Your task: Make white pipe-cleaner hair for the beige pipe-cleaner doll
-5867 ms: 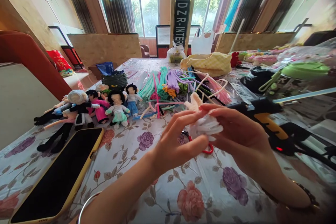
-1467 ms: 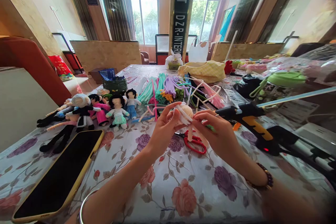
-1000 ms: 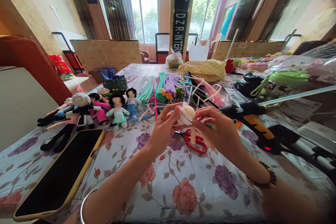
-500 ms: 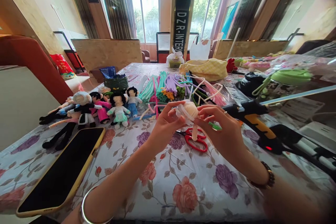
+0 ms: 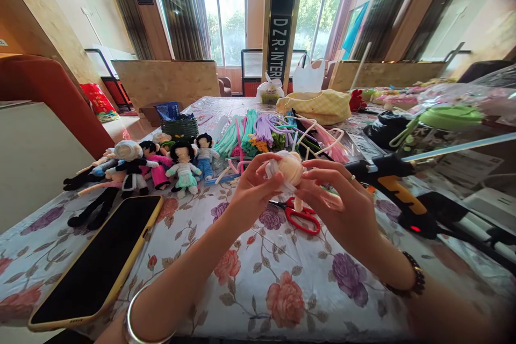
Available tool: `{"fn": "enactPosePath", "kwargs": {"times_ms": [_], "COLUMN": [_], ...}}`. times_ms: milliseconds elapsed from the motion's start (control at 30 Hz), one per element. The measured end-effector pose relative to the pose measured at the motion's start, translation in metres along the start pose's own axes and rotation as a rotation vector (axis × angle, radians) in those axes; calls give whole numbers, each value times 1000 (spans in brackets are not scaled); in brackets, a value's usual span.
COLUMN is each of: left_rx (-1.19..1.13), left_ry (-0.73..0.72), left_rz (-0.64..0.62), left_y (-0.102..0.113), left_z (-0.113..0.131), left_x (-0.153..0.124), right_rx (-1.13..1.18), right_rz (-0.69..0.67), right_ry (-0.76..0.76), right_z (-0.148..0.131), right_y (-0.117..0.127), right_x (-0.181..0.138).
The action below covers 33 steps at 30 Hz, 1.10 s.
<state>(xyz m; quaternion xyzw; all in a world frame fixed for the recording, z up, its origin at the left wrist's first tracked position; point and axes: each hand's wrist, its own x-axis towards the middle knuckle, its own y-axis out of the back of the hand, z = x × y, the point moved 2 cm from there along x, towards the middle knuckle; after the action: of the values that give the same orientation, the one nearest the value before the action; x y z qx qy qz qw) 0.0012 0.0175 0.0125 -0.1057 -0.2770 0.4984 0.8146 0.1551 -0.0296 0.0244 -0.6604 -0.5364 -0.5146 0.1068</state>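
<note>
Between my two hands, above the table, is a doll head [image 5: 291,170] made of cream pipe cleaner, with white pipe cleaner on its left side and a short cream stem pointing down. My left hand [image 5: 258,185] grips the white side between thumb and fingers. On the other side my right hand [image 5: 336,193] pinches the head with its fingertips. Below them red-handled scissors [image 5: 303,220] lie on the flowered tablecloth [image 5: 250,290], their blades partly hidden by my left hand.
Several finished dolls [image 5: 183,166] sit at the left, behind a phone [image 5: 99,258] in a yellow case. Bundles of coloured pipe cleaners [image 5: 262,129] lie beyond my hands. To the right stands a glue gun [image 5: 397,188] with a lit red light. A yellow checked pouch [image 5: 318,107] is farther back.
The doll head has turned slightly in my hands, and its stem now shows shorter. My right fingers have shifted on it. The whole view has moved a little.
</note>
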Motion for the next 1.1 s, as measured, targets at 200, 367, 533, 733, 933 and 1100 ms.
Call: {"fn": "enactPosePath", "kwargs": {"times_ms": [200, 367, 533, 733, 933, 1100], "left_rx": [6, 1, 16, -30, -72, -85], "left_ry": [15, 8, -1, -3, 26, 52], "left_rz": [9, -5, -28, -67, -79, -66], "left_y": [-3, -5, -5, -6, -4, -4], "left_z": [2, 3, 1, 1, -2, -4], "left_x": [-1, -1, -2, -2, -3, -2], "right_rx": [-119, -142, -186, -179, -222, -262], "right_rz": [31, 47, 31, 49, 80, 87], "right_ry": [62, 103, 151, 201, 255, 275], "right_z": [1, 4, 10, 9, 8, 8], "right_y": [0, -1, -3, -4, -5, -5], "right_x": [1, 1, 0, -1, -3, -4]}}
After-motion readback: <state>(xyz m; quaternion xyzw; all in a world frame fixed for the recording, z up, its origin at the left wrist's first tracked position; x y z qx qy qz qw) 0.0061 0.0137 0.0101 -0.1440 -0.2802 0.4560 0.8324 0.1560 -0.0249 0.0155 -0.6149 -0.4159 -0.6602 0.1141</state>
